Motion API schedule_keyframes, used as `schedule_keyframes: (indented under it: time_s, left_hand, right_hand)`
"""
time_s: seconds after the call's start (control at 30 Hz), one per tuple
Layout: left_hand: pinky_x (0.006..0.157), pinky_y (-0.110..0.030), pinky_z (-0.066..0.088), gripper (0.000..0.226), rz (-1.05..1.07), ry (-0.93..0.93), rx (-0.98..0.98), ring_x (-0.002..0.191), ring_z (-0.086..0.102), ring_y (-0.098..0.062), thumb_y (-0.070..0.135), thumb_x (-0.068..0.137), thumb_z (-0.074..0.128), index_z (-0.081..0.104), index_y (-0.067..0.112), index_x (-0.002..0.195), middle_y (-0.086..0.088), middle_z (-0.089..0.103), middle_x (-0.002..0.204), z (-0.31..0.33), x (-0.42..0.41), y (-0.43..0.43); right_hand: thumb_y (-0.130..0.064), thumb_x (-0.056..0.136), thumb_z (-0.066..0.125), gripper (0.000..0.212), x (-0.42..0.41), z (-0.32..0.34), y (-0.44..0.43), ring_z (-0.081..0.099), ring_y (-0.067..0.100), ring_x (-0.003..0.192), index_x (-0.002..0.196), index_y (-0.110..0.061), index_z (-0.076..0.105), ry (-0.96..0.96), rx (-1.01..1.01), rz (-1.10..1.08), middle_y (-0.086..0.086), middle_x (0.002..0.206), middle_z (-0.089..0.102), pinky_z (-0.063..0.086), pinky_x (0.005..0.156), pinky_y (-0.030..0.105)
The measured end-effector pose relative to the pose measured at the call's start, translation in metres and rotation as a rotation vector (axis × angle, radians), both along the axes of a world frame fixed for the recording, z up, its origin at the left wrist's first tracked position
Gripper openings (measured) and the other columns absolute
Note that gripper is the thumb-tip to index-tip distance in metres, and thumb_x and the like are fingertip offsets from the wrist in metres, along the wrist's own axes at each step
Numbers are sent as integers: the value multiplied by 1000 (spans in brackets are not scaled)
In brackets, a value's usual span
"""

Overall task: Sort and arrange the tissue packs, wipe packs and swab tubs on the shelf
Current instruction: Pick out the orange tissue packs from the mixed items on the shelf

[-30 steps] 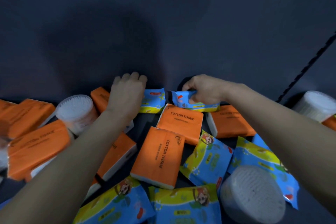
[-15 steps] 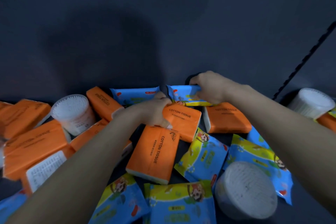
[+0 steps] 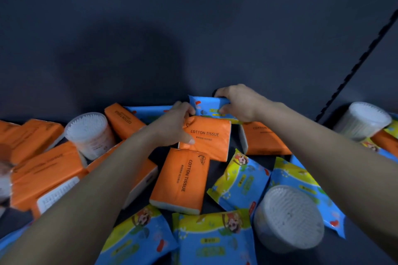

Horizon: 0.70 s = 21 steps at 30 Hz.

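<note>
My left hand (image 3: 174,125) grips the left end of an orange cotton tissue pack (image 3: 210,139) near the back of the shelf, thumb on its front edge. My right hand (image 3: 239,102) holds a blue wipe pack (image 3: 206,107) standing on edge against the back wall, fingers over its top. A second orange tissue pack (image 3: 183,180) lies just in front of the held one. Another blue wipe pack (image 3: 148,111) stands against the wall to the left. Swab tubs sit at left (image 3: 89,133), front right (image 3: 288,219) and far right (image 3: 364,119).
Several orange tissue packs (image 3: 43,170) are heaped at the left and one (image 3: 265,139) lies under my right wrist. Blue-and-yellow wipe packs (image 3: 215,241) cover the front. The dark back wall (image 3: 193,38) rises behind, with a slotted upright (image 3: 355,66) at right.
My left hand has left the wipe pack at the back and come to the orange tissue pack, gripping it. My right hand has raised its wipe pack more upright against the wall.
</note>
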State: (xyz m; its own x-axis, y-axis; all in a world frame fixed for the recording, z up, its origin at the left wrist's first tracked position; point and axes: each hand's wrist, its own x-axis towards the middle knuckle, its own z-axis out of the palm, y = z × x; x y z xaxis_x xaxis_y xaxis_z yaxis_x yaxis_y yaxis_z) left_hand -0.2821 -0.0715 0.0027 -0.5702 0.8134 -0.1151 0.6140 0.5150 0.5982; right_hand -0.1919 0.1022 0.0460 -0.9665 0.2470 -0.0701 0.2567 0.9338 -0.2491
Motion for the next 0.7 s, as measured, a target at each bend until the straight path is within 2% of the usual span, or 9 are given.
schedule_keyframes:
  time_s: [0.07, 0.13, 0.27, 0.37, 0.47, 0.53, 0.6, 0.63, 0.7]
  left_hand:
    - [67, -16, 36, 58, 1, 43, 26, 88, 45, -8, 11, 62, 82, 50, 22, 110, 6, 40, 100, 4, -3, -3]
    - [64, -15, 34, 50, 3, 62, 44, 80, 43, -5, 8, 61, 81, 54, 21, 101, 8, 39, 91, 9, -6, -8]
    - [63, -11, 35, 38, 22, 139, 67, 82, 44, -6, 4, 63, 79, 57, 15, 92, 6, 40, 94, 14, -14, -25]
    - [57, -23, 39, 36, 92, 148, 45, 72, 50, -11, 6, 69, 74, 50, 20, 91, 6, 49, 85, 16, -15, -37]
    - [56, -33, 45, 35, 114, 138, 40, 67, 53, -16, 5, 74, 69, 46, 21, 95, -2, 54, 81, 19, -13, -42]
    - [61, -33, 48, 39, 100, 123, 69, 71, 55, -15, 4, 76, 67, 46, 22, 104, 0, 54, 89, 22, -9, -41]
    - [75, -32, 49, 50, 76, 138, 83, 87, 54, -14, 3, 77, 65, 46, 24, 119, 4, 50, 105, 23, -5, -36]
    - [79, -31, 47, 52, 62, 150, 88, 93, 52, -14, 3, 78, 64, 48, 24, 122, 5, 48, 109, 23, -4, -32]
    - [79, -27, 44, 46, 34, 162, 98, 94, 50, -13, 3, 77, 64, 54, 23, 118, 3, 48, 108, 23, -1, -25]
  right_hand:
    - [-21, 87, 62, 30, -1, 1, -3, 56, 26, 98, 116, -19, 55, -12, 17, 4, 8, 111, 59, 47, 78, 34]
    - [-20, 87, 62, 30, -3, 5, -7, 56, 26, 98, 117, -17, 55, -5, 15, 23, 8, 108, 59, 46, 79, 34]
    - [-20, 84, 64, 23, -6, 1, -15, 57, 26, 96, 107, -18, 62, -22, 6, 41, 8, 106, 62, 49, 80, 34]
    - [-27, 85, 64, 21, -6, -8, -16, 58, 31, 95, 102, -15, 61, -79, 129, -23, 13, 106, 60, 45, 71, 33]
    - [-38, 87, 61, 32, -1, -6, -15, 58, 34, 100, 103, -10, 59, -54, 315, -63, 14, 108, 61, 37, 68, 31]
    - [-38, 89, 59, 34, 4, -4, -13, 58, 35, 104, 106, -9, 59, -9, 413, -80, 14, 110, 62, 35, 69, 31]
    - [-36, 90, 58, 32, 11, -3, -8, 59, 35, 105, 107, -9, 59, 29, 460, -105, 14, 112, 63, 35, 69, 31]
    - [-35, 90, 57, 32, 15, -3, -4, 59, 35, 105, 107, -9, 58, 40, 470, -126, 14, 112, 63, 35, 69, 31]
    - [-36, 90, 58, 34, 27, -3, 4, 59, 36, 105, 109, -8, 59, 52, 475, -185, 15, 113, 63, 38, 71, 32]
